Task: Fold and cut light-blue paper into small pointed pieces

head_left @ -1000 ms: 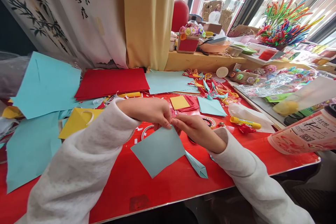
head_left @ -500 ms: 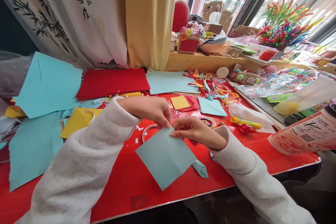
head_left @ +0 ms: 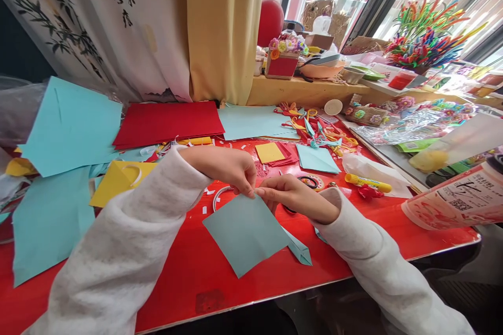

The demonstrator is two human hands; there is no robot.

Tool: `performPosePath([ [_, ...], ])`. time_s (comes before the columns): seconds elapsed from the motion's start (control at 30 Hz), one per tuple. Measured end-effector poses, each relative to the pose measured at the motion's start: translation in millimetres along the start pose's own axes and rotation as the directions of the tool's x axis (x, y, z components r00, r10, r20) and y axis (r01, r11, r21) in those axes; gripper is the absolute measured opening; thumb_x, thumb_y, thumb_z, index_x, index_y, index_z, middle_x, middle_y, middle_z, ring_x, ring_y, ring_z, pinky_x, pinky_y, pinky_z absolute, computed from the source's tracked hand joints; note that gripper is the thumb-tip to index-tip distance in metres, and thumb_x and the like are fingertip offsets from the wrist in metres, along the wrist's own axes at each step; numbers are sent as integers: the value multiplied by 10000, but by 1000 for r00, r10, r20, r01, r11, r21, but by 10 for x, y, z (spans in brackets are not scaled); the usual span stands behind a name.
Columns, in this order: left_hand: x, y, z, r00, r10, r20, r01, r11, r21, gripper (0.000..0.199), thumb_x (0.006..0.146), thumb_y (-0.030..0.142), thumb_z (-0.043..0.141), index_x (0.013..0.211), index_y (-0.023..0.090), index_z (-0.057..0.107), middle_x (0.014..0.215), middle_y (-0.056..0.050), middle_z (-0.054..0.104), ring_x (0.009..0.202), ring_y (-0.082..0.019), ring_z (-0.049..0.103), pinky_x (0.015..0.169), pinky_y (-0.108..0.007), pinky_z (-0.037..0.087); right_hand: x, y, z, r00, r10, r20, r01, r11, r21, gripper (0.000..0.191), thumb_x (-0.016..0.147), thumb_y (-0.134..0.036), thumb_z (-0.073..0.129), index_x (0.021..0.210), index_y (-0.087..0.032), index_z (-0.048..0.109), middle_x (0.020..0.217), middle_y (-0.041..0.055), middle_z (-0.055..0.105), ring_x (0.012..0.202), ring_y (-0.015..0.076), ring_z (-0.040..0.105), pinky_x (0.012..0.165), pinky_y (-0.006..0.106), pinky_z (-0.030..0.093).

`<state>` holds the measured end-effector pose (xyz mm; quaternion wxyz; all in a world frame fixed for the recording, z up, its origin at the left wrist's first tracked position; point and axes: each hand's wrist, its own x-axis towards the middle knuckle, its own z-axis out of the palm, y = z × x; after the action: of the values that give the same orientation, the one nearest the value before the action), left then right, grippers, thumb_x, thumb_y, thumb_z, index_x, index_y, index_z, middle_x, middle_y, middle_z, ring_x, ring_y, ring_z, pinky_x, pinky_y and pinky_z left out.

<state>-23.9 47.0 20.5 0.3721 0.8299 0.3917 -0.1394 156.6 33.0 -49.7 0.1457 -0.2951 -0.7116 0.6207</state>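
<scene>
A square sheet of light blue paper (head_left: 245, 235) hangs by its top corner over the red table, tilted like a diamond. At that corner my left hand (head_left: 231, 167) pinches the paper between thumb and fingers. My right hand (head_left: 285, 193) is closed at the same corner, its fingertips touching the paper close to the left ones. Just behind the sheet's right edge lies a folded blue paper piece (head_left: 299, 250). A roll of tape or similar ring (head_left: 218, 198) is partly hidden behind the sheet and my left hand.
Red paper sheets (head_left: 168, 124), a yellow square stack (head_left: 269, 152) and blue squares (head_left: 317, 159) lie farther back. A yellow glue stick (head_left: 368, 182) and a large cup (head_left: 456, 199) are at right. Large blue sheets (head_left: 53, 220) cover the left side.
The blue sheet's lower corner has swung slightly up and left, showing more of the folded piece. My right thumb has shifted nearer the top corner; my left hand has barely moved.
</scene>
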Motion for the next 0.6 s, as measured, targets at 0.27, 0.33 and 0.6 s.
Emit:
performPosePath([
  [0.27,30,-29,12,1000,14,14,-13,998,-53,229,731,303,505,780,111,620,722,-33,599,653,-107,514,543,-177,360,-1,24,-2,1000,-26,-8,26,1000,-6,300,730,-426,590,731,-130,543,600,-28,502,539,66,503,515,192,421],
  [0.33,30,-33,13,1000,14,14,-13,998,-66,223,734,288,501,788,111,626,732,-39,612,662,-109,525,552,-176,366,-3,29,-5,1000,-23,-19,23,1000,-21,284,683,-391,647,714,-133,534,589,-44,473,514,46,444,474,175,364],
  [0.6,27,-19,29,998,56,22,-53,990,-127,231,754,287,486,802,114,631,693,-36,611,650,-106,543,553,-170,380,-2,23,-48,999,49,14,-48,998,-38,294,662,-392,656,675,-133,517,561,-53,443,489,40,389,441,179,313],
])
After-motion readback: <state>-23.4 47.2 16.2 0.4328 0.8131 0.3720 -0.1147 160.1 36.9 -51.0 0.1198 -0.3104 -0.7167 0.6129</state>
